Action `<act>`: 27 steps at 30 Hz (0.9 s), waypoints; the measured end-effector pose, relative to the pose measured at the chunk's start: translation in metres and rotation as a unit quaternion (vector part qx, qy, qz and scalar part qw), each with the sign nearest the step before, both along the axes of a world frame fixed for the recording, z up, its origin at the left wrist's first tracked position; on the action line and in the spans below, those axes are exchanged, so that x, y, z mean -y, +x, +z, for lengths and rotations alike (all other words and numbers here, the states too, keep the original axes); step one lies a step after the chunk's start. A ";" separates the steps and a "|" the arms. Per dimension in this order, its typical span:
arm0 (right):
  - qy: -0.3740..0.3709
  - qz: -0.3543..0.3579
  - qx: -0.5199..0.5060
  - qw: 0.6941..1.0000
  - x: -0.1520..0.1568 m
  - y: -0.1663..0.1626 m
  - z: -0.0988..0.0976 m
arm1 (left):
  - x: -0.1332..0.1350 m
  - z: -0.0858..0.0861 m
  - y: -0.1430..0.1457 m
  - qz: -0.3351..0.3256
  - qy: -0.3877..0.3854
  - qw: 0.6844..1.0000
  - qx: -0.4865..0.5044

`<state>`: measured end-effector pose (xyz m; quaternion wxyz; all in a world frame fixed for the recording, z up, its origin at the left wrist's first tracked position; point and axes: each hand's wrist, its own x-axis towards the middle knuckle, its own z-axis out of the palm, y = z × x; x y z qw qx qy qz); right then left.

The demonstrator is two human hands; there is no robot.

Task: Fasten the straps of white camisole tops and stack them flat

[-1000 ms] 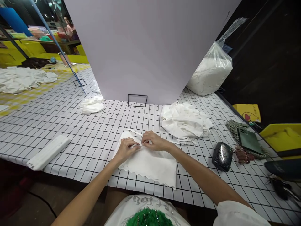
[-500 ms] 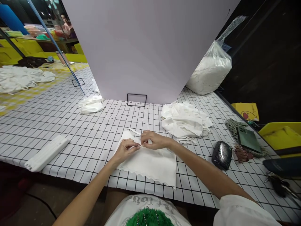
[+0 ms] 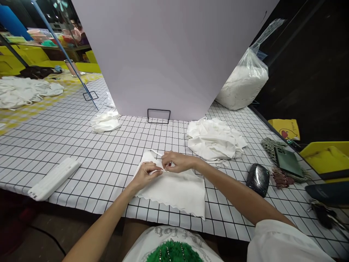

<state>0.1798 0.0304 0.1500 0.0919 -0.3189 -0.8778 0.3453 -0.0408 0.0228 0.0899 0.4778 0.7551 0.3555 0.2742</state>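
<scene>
A white garment with a scalloped lower edge and a thin strap lies flat on the table in front of me. Near its upper middle, my left hand pinches the fabric between thumb and forefinger. Close against it, my right hand is closed with its fingertips on the same spot of the white garment. Whatever small detail sits between the fingertips is too small to make out.
White fabric pieces lie heaped at the right and in a smaller pile at the left. A grey panel stands behind. A white power strip, a black case and a phone rest on the grid cloth.
My right hand has shifted very slightly left, closer to my left fingertips. The garment and my left hand stay almost where they were.
</scene>
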 end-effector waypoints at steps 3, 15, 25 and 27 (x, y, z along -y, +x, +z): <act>0.005 -0.001 0.012 1.000 -0.002 0.001 0.000 | 0.000 0.001 0.000 0.004 -0.002 1.000 0.004; 0.015 0.013 0.023 1.000 -0.004 -0.002 0.000 | 0.001 0.000 0.001 0.009 0.000 1.000 0.011; 0.013 0.011 0.011 1.000 -0.003 -0.004 -0.001 | -0.002 -0.006 0.001 0.004 0.009 1.000 0.024; 0.017 0.005 0.000 1.000 -0.003 -0.004 0.000 | -0.002 -0.006 0.001 0.005 0.008 1.000 0.018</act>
